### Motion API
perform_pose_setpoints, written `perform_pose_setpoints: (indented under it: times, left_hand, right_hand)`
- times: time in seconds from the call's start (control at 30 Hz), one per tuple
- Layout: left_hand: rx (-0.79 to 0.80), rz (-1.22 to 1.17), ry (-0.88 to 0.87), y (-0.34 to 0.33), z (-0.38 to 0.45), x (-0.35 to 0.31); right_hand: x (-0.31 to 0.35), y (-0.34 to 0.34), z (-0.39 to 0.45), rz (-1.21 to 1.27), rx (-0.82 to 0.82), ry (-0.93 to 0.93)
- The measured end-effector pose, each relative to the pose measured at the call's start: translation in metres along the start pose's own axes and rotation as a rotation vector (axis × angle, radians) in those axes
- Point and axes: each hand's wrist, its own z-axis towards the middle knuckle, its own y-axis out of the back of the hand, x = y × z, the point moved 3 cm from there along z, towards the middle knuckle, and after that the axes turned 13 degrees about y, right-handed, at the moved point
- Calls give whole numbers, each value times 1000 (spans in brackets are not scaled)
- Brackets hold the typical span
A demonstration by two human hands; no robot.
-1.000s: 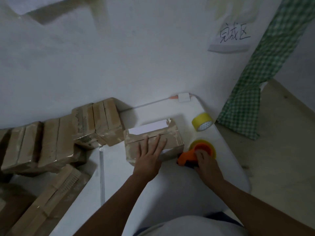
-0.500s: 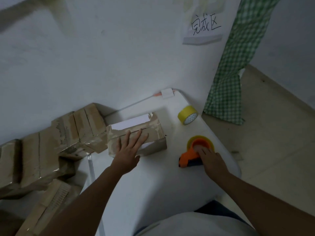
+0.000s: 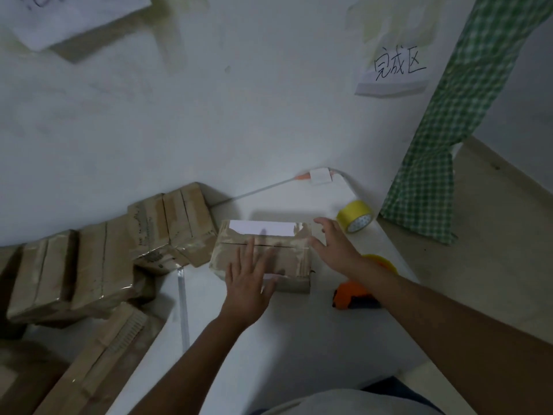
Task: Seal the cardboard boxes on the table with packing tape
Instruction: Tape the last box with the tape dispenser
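A small cardboard box (image 3: 287, 253) wrapped in shiny tape lies in the middle of the white table (image 3: 299, 339), a white label along its far top edge. My left hand (image 3: 248, 280) rests flat on its top, fingers spread. My right hand (image 3: 333, 244) hovers open at the box's right end, fingers apart, holding nothing. The orange tape dispenser (image 3: 351, 298) with its yellow roll lies on the table to the right of the box, partly hidden under my right forearm. A loose yellow tape roll (image 3: 354, 217) stands near the far right corner.
Several taped cardboard boxes (image 3: 119, 247) are piled along the wall at the left, with more at the lower left (image 3: 89, 369). A white cable and adapter (image 3: 320, 176) lie by the wall. A green checked cloth (image 3: 443, 145) hangs at the right, past the table edge.
My right hand let go of the orange tape dispenser and moved up and left to the box's right end. My left hand stayed flat on the box.
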Motion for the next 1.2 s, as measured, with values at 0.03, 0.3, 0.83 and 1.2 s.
perform_pose_setpoints:
  times: [0.03, 0.3, 0.83, 1.2]
  left_hand:
    - [-27, -73, 113, 1, -5, -2]
    - [-21, -736, 432, 5, -21, 13]
    - [87, 0, -224, -8, -15, 20]
    - [39, 358, -298, -32, -19, 18]
  right_hand:
    - [5, -2, 9, -1, 38, 1]
    - [6, -14, -2, -17, 61, -26]
    - [-82, 9, -101, -585, 275, -268]
    - [-105, 22, -111, -616, 456, -98]
